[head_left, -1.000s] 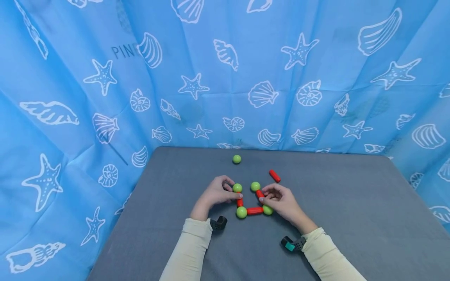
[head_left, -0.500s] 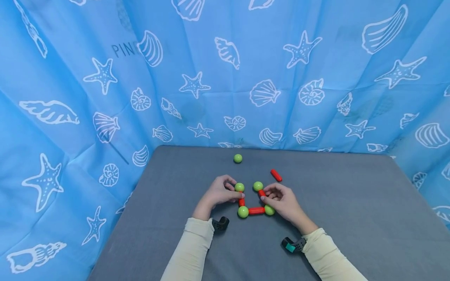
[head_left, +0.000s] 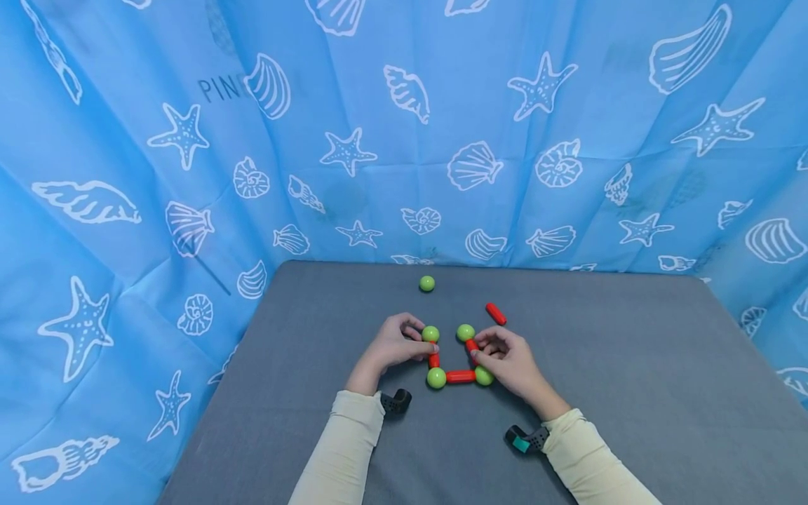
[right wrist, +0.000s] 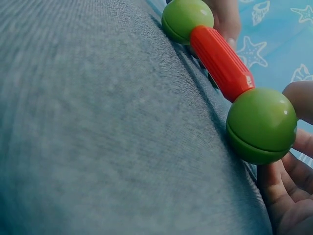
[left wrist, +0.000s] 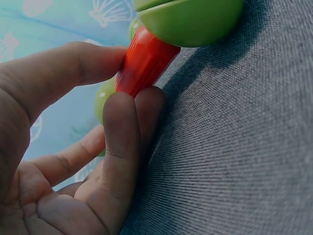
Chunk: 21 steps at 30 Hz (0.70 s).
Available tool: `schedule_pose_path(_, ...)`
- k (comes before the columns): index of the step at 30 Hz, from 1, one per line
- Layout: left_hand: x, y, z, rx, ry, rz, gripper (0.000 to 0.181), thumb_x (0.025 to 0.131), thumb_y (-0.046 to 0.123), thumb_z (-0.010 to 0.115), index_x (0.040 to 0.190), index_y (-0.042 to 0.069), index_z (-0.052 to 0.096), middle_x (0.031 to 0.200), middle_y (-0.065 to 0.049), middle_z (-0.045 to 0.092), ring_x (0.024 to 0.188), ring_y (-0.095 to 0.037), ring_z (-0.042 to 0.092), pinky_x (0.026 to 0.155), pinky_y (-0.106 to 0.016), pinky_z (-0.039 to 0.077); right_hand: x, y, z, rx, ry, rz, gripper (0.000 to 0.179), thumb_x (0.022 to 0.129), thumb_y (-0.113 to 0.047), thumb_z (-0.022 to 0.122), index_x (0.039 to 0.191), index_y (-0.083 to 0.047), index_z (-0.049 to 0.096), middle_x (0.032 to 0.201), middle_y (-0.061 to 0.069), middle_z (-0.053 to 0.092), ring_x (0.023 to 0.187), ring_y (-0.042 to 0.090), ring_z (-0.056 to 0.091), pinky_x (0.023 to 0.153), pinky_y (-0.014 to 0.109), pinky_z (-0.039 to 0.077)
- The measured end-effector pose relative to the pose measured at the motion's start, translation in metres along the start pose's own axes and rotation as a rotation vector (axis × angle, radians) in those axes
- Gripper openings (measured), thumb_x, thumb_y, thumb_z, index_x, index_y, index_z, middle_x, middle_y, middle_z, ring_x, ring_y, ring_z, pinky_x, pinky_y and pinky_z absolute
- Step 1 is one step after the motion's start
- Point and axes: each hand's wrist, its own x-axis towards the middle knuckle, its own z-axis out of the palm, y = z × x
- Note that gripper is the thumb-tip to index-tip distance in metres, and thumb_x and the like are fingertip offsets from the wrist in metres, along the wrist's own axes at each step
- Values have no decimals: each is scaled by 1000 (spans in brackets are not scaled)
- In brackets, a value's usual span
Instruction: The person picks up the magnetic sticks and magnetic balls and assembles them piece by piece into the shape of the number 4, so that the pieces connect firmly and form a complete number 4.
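Note:
On the grey table, three red rods and several green balls are joined in a U that opens toward the back. Thumb and fingers of my left hand (head_left: 396,347) pinch the left red rod (left wrist: 146,61), below the left back ball (head_left: 431,333). My right hand (head_left: 510,363) pinches the right red rod (head_left: 470,346), partly covering it; the right back ball (head_left: 466,332) tops that rod. The front red rod (right wrist: 220,61) links the left front ball (head_left: 436,378) and the right front ball (right wrist: 259,127). In the right wrist view, right-hand fingers show behind that nearer ball.
A loose green ball (head_left: 427,283) lies near the table's back edge. Right of it, a loose red rod (head_left: 496,313) lies just beyond my right hand. A blue curtain (head_left: 404,140) with white sea shells hangs behind the table (head_left: 303,315).
The right back ball and its rod have swung slightly outward to the right, widening the gap between the two back balls. Both hands keep their grip; the view has shifted a little.

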Motion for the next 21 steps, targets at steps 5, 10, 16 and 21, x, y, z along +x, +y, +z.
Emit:
schedule_pose_path(5, 1, -1, 0, -13, -3, 8, 48, 81, 22, 94, 119, 10, 67, 102, -10, 64, 75, -20, 73, 73, -34, 63, 2, 4, 0, -14, 11, -14, 22, 95, -3, 77, 115, 2, 70, 102, 18, 70, 81, 8, 65, 71, 20, 56)
schedule_pose_path(10, 1, -2, -1, -25, -11, 16, 47, 82, 21, 93, 119, 11, 67, 102, -10, 64, 74, -20, 73, 73, -34, 64, 2, 6, 0, -20, 20, -13, 21, 95, -2, 76, 114, 2, 70, 102, 17, 69, 82, 8, 64, 72, 20, 57)
schedule_pose_path(16, 1, -2, -2, -31, -19, 20, 46, 82, 21, 93, 119, 10, 67, 102, -10, 65, 73, -20, 73, 73, -34, 64, 2, 6, 0, -22, 32, -5, 20, 96, -3, 75, 114, 2, 70, 101, 17, 69, 82, 8, 64, 73, 20, 57)
schedule_pose_path(21, 2, -3, -2, -32, -19, 16, 46, 82, 21, 93, 119, 11, 67, 102, -10, 65, 74, -20, 73, 73, -34, 64, 2, 6, -1, -9, 45, -3, 17, 97, -4, 74, 113, 1, 72, 98, 17, 70, 81, 7, 64, 72, 21, 56)
